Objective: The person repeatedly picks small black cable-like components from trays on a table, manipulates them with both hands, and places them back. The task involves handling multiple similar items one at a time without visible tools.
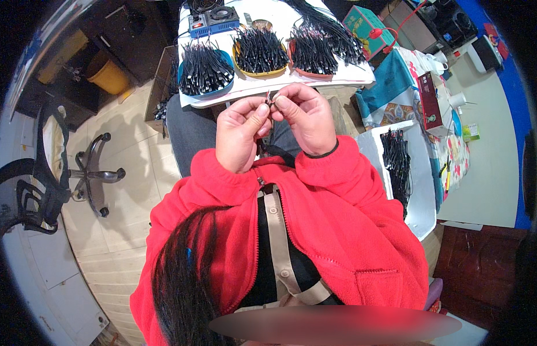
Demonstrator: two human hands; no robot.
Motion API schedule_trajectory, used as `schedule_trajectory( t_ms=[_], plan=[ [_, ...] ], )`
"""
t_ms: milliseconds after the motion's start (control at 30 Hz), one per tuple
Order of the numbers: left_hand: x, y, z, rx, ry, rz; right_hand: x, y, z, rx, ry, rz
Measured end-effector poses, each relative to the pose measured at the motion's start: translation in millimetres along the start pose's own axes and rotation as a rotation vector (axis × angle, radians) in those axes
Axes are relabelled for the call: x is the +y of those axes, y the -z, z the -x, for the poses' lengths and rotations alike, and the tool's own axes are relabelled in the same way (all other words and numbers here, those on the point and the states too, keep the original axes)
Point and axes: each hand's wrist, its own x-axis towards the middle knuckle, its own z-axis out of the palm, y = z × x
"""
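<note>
Above my lap, just short of the table's near edge, my left hand (240, 130) and my right hand (307, 120) meet fingertip to fingertip. Both pinch a thin black cable, whose stripped red and white wire ends (268, 96) poke up between the thumbs. The rest of it is mostly hidden by the fingers. On the white table (245, 87) beyond them, bundles of short black cables fill a blue tray (230, 86), a yellow tray (267, 73) and a red-orange tray (312, 74).
At the table's back left sits a blue soldering-type device (213, 26); more black cables (337, 34) lie back right. A white foam box (421, 216) with cables stands at my right, beside a cloth-covered table holding a dark red box (433, 106). An office chair (92, 173) is at left.
</note>
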Motion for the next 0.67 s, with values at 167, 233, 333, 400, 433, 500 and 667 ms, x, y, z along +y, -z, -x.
schedule_trajectory(
  t_ms=[167, 233, 333, 400, 433, 500, 667],
  plan=[
    [-1.0, 0.1, -0.2, 0.006, -0.039, -0.008, -1.1, -3.7, 7.2, 0.049, 0.188, 0.311],
    [-1.7, 0.2, 0.3, 0.019, -0.06, -0.01, -0.8, -2.8, 7.4, 0.03, 0.163, 0.281],
    [-0.6, 0.6, 0.5, -0.008, -0.029, 0.007, -1.0, -0.2, 5.8, 0.014, 0.092, 0.217],
    [-0.1, 0.6, 0.5, -0.005, -0.023, -0.005, -1.7, 1.7, 3.7, 0.014, 0.075, 0.188],
    [0.2, 0.5, 0.4, -0.002, -0.02, -0.01, -2.4, 2.5, 1.9, 0.017, 0.085, 0.184],
    [1.2, 0.9, 0.4, -0.009, -0.021, -0.029, -3.7, 2.7, 1.1, 0.022, 0.098, 0.183],
    [0.0, 0.4, 0.5, -0.028, -0.012, -0.055, -5.5, 10.0, 0.5, -0.105, -0.011, 0.159]
  ],
)
